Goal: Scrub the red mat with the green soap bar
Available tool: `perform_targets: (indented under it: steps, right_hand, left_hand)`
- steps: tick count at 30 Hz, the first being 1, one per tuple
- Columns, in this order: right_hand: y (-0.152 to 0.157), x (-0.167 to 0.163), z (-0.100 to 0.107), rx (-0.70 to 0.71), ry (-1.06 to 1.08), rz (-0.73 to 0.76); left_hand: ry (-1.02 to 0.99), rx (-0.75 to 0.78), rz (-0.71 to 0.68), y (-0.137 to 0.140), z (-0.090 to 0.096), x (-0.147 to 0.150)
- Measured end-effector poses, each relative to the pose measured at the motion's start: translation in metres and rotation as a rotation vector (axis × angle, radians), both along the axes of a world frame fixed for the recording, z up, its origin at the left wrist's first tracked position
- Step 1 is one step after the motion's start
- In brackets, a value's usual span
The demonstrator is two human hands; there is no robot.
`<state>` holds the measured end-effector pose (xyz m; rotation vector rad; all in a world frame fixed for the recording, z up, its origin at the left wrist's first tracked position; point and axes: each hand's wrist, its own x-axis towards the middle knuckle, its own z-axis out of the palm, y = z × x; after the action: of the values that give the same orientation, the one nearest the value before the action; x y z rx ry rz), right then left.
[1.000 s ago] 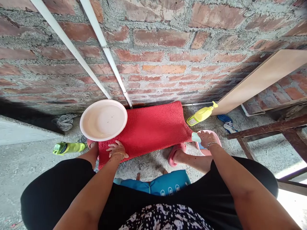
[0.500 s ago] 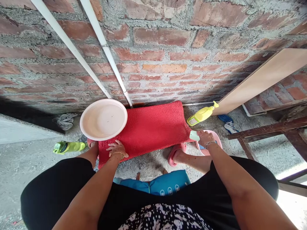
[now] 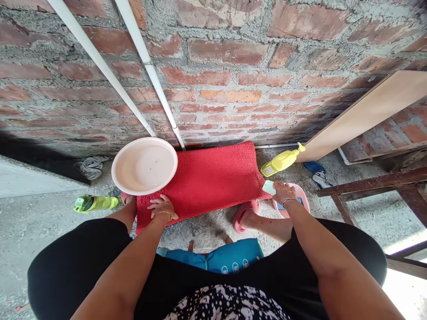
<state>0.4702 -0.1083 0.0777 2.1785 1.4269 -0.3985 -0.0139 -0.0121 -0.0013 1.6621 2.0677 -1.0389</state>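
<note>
A red textured mat [image 3: 213,171] stretches across a low surface in front of me. My left hand [image 3: 163,208] lies on its left part with the fingers spread, just below a wide pale pink basin [image 3: 147,166] that rests over the mat's left end. At the mat's right corner, my right hand [image 3: 283,192] grips a flat, pale mint-green piece [image 3: 268,187] whose exact kind I cannot make out. Beneath that hand stands a small pink basin [image 3: 304,195] with something blue inside, partly hidden.
A yellow pump bottle [image 3: 282,162] stands right of the mat, near a leaning board [image 3: 360,115]. A green bottle [image 3: 96,203] is at the left on the concrete floor. White pipes [image 3: 156,84] run down the brick wall. A wooden frame [image 3: 370,180] stands at right.
My right hand has shifted slightly left with the pale green piece, and more of the blue thing in the small basin shows. My left hand stays in place.
</note>
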Motion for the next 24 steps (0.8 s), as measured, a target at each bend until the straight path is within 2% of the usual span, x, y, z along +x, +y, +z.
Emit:
perform_targets:
  steps: [2,4,8,10,14,17,20,22,24]
  right_hand:
    - [0.004,-0.003,0.003,0.053,0.029,-0.042]
    - [0.009,-0.014,0.001,0.087,0.099,-0.023]
    - [0.018,-0.034,-0.01,0.076,0.191,0.175]
    - [0.018,-0.03,-0.01,0.054,0.161,0.198]
    - [0.015,-0.008,0.0,0.042,-0.011,-0.041]
    - [0.016,-0.008,0.002,0.115,0.026,-0.142]
    - [0.022,-0.027,-0.006,0.184,0.138,0.015]
    - [0.025,-0.037,-0.011,0.163,0.199,0.153]
    - [0.025,-0.036,-0.012,0.119,0.185,0.192]
  left_hand:
    - [-0.009,0.007,-0.006,0.0,-0.001,0.0]
    - [-0.008,0.014,-0.008,-0.001,-0.003,-0.001]
    - [0.006,0.028,-0.009,-0.001,-0.005,-0.002]
    - [0.002,0.033,-0.005,-0.001,-0.005,-0.002]
    - [-0.002,0.024,0.018,0.0,-0.003,0.0]
    - [0.01,0.004,0.034,0.001,0.0,0.002]
    - [0.015,-0.001,0.035,0.002,0.0,0.003]
    - [0.017,-0.001,0.032,0.002,-0.002,0.003]
    - [0.025,-0.003,0.032,0.001,-0.005,0.002]
